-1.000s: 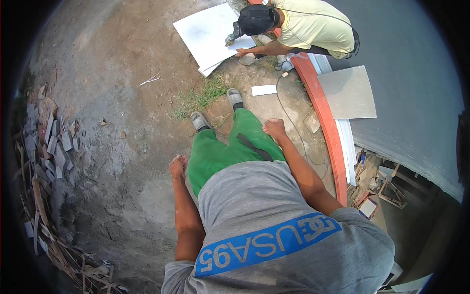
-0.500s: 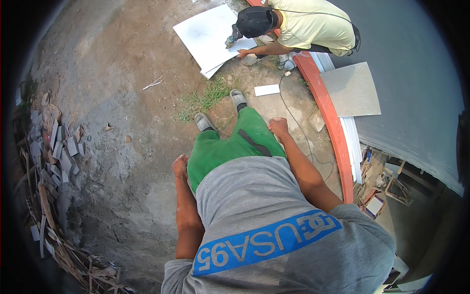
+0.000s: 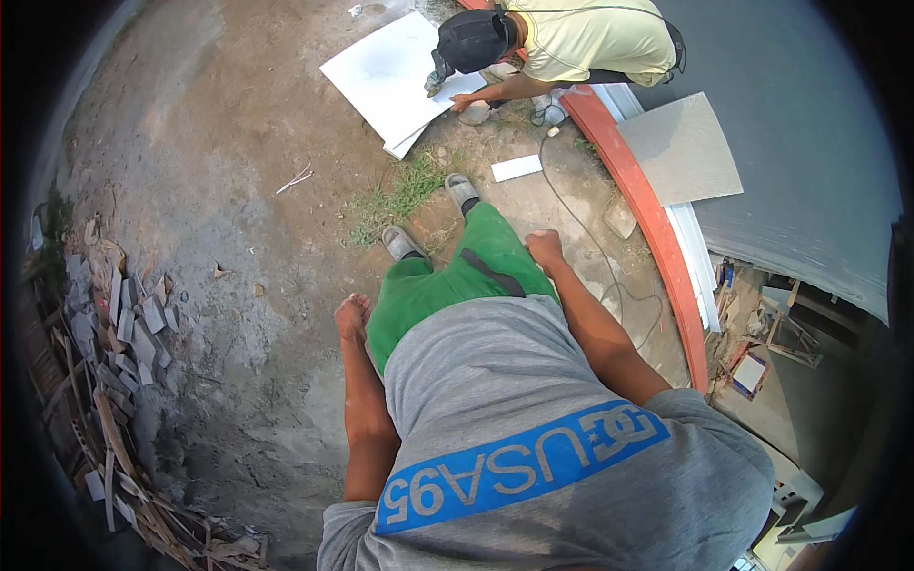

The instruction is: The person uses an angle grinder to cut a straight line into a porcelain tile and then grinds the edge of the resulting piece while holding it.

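Observation:
I stand on bare concrete ground, looking down over my grey shirt and green trousers. My left hand (image 3: pixel 351 314) hangs beside my left thigh, fingers loosely curled, holding nothing. My right hand (image 3: pixel 545 247) hangs by my right thigh, also curled and empty. Ahead, a crouching person in a yellow shirt and black cap (image 3: pixel 562 43) works with one hand on a large white tile (image 3: pixel 386 76) lying on the ground.
A small white tile strip (image 3: pixel 516 167) lies near my right foot, with a thin cable (image 3: pixel 590 257) trailing past. A red curved kerb (image 3: pixel 647 219) runs on the right with a grey tile (image 3: pixel 681 150) beyond. Broken tile rubble (image 3: pixel 114 333) is heaped at the left.
The view has shifted slightly forward toward the crouching person. My hands stay hanging at my sides, empty.

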`<state>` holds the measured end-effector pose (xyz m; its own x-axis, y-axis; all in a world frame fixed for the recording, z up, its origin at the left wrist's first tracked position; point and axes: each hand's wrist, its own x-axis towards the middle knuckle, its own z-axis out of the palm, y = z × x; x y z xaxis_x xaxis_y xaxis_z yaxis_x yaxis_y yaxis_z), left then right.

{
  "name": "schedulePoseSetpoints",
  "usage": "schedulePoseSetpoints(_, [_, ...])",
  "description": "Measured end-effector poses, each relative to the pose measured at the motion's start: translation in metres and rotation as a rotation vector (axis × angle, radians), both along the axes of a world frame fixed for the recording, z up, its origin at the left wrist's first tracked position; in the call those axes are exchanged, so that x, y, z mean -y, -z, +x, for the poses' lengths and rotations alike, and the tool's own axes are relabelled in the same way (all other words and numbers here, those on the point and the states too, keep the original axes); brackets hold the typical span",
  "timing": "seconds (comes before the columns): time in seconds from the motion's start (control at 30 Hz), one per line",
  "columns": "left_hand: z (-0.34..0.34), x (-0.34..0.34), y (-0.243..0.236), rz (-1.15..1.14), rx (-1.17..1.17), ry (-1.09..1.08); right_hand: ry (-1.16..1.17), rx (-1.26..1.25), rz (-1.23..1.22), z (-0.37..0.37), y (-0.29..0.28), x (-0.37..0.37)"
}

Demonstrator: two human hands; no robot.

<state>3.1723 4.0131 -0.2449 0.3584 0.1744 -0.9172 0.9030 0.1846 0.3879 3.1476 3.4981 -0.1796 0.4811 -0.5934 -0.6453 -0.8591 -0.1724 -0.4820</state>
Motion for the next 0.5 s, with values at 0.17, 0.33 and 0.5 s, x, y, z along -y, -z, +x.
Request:
schedulePoseSetpoints(0.17, [-0.003, 0.004, 0.009, -0.012, 0.020, 0.037, -0.137, 0.019, -0.190, -0.018, 0.002, 0.006])
schedulePoseSetpoints(0.33, [-0.015, 0.001, 0.018, -0.039, -0.006, -0.042, -0.224, -0.036, -0.228, -0.028, 0.007, 0.000])
schedulePoseSetpoints(0.5, [-0.031, -0.018, 0.040, 0.088, 0.209, 0.449, -0.225, -0.044, -0.188, -0.026, 0.012, 0.001])
